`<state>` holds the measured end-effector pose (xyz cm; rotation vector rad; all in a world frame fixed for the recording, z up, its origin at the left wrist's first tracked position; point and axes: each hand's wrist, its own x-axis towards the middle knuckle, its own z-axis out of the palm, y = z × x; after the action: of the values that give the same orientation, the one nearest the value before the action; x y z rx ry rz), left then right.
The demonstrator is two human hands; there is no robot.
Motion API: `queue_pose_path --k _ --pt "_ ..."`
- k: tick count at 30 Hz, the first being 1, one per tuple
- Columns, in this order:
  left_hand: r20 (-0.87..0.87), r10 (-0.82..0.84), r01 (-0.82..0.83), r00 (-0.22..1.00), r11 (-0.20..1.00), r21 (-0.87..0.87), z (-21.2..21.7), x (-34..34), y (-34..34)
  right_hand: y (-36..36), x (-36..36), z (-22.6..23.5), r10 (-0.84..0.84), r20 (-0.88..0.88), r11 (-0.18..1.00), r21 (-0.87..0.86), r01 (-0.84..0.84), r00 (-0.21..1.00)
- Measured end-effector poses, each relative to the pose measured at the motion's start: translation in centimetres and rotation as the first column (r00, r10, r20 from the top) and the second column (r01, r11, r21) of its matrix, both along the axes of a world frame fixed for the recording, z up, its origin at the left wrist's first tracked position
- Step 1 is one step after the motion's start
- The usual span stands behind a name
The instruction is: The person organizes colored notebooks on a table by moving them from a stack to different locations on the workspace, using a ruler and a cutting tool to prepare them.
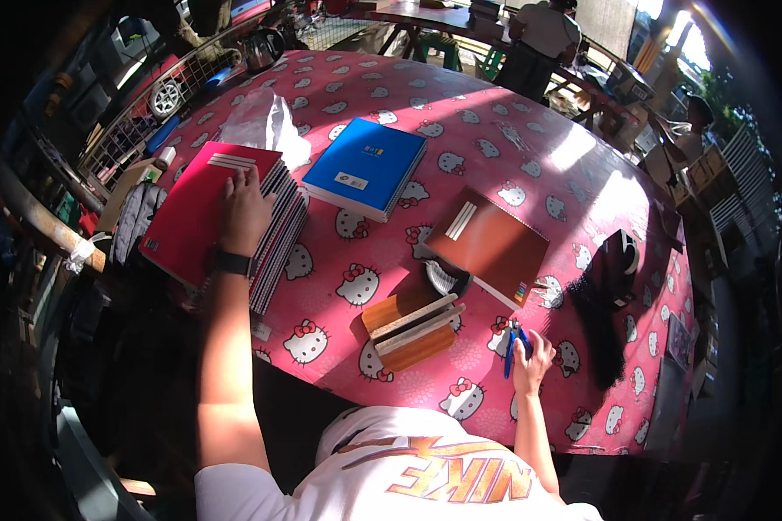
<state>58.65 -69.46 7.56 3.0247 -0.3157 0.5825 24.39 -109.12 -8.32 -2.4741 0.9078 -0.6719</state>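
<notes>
My left hand [245, 213] lies on top of a tall stack of spiral notebooks with a red cover [204, 187], fingers stretched across it near its right edge. In my right hand [533, 358] is a pair of blue-handled pliers [511, 352], jaws pointing away from me. A brown notebook [488, 239] lies at an angle beyond the pliers. Left of them sits a wooden block [413, 330] with two raised parallel strips. Between block and brown notebook is a curved dark piece with pale ridges [447, 276], its kind unclear. A blue notebook pile [365, 165] lies right of the red stack.
A pink patterned cloth [460, 395] covers the table. A clear plastic bag [269, 126] lies behind the red stack. To the right is a long black bristly heap [604, 321]. A kettle [263, 49] stands at the far edge. A person [546, 39] stands beyond the table.
</notes>
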Motion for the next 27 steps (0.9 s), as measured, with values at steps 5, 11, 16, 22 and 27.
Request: queue_pose_path --k 5,11,16,22,27 --pt "0.156 -0.085 0.076 0.984 0.995 0.067 -1.5 -1.2 3.9 -4.5 6.6 0.9 -0.051 0.084 0.913 0.407 0.012 0.995" --pt "0.177 -0.374 0.411 0.91 0.866 -0.286 0.5 -4.4 1.2 -6.9 11.6 -0.5 -0.09 -0.094 0.916 0.384 0.12 0.991" --pt "-0.087 -0.859 0.611 0.504 0.426 -0.668 -3.0 -16.4 -7.8 -7.2 11.7 -0.2 -0.133 -0.1 0.969 0.194 0.15 0.986" --pt "-0.403 -0.828 0.482 0.391 0.557 -0.677 -5.4 -17.4 -7.0 -6.1 9.8 7.1 0.054 0.608 0.898 0.317 -0.304 0.792" --pt "-0.065 -0.833 0.126 0.549 0.16 -0.979 -2.5 -16.7 -5.4 0.6 6.8 15.2 0.113 0.83 0.605 0.378 -0.701 0.545"
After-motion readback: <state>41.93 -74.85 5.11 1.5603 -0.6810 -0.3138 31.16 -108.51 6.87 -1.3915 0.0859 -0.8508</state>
